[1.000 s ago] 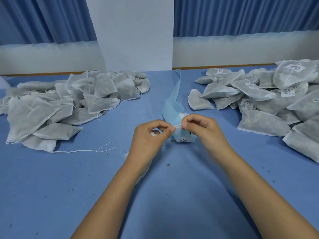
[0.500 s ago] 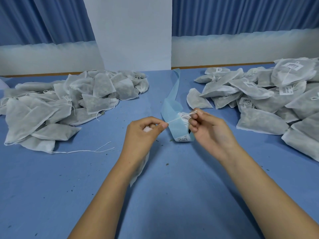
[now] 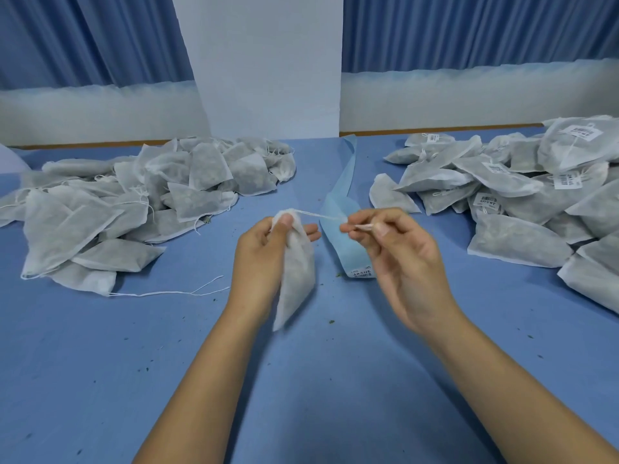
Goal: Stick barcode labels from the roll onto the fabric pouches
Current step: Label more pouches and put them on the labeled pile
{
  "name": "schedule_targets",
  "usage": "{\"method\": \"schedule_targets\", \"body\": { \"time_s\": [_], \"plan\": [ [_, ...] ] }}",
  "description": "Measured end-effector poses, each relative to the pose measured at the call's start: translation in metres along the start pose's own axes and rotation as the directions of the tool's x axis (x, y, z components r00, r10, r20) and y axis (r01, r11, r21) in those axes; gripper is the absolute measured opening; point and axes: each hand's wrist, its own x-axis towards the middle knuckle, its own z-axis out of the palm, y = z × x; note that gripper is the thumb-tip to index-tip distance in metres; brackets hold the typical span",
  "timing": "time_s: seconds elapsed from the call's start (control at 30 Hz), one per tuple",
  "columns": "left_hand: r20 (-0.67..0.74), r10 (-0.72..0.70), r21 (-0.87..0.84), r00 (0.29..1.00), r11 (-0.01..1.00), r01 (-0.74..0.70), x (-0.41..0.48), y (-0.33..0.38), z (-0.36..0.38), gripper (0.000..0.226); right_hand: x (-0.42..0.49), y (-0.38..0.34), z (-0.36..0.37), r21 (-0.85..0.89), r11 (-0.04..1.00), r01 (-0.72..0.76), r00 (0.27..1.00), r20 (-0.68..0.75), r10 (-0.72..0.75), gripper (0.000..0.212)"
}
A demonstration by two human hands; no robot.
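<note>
My left hand [image 3: 264,259] grips a white fabric pouch [image 3: 296,279] by its gathered top, so the pouch hangs down over the blue table. A thin drawstring [image 3: 318,216] runs from the pouch top to my right hand [image 3: 398,252], which pinches its end between thumb and fingers. Whether a label is also in that pinch is too blurred to tell. The light blue label strip [image 3: 345,209] lies between and behind my hands, with a barcode label [image 3: 361,272] at its near end.
A heap of unlabelled pouches [image 3: 134,202] covers the left of the blue table [image 3: 301,380]. Pouches bearing barcode labels [image 3: 522,195] are piled at the right. A loose white string [image 3: 174,291] lies left of my left hand. A white pillar and blue curtains stand behind.
My hands have drawn apart, stretching the drawstring. The left hand has turned and lifted so the pouch now shows hanging from it. The right hand has moved right, off the label strip.
</note>
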Motion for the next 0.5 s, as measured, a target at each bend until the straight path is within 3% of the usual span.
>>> {"method": "schedule_targets", "body": {
  "time_s": [0.1,0.17,0.27,0.5],
  "plan": [
    [0.064,-0.044,-0.369,0.997,0.927,0.065,-0.003,0.006,0.002,0.032,-0.006,0.007,0.007,-0.192,0.979,-0.063,0.991,0.106,0.085,0.013],
    [0.173,-0.097,-0.488,0.98,0.856,0.171,-0.003,0.009,0.001,0.039,-0.01,0.013,0.012,-0.312,0.943,-0.113,0.983,0.104,0.153,0.012],
    [0.296,-0.137,-0.453,0.945,0.851,0.265,-0.005,0.01,0.0,0.049,-0.011,0.015,0.015,-0.33,0.928,-0.173,0.98,0.035,0.195,0.006],
    [0.353,-0.028,-0.437,0.935,0.879,0.191,-0.009,0.008,0.008,0.051,-0.01,0.014,0.01,-0.444,0.849,-0.287,0.957,-0.171,0.234,0.028]
  ]
}}
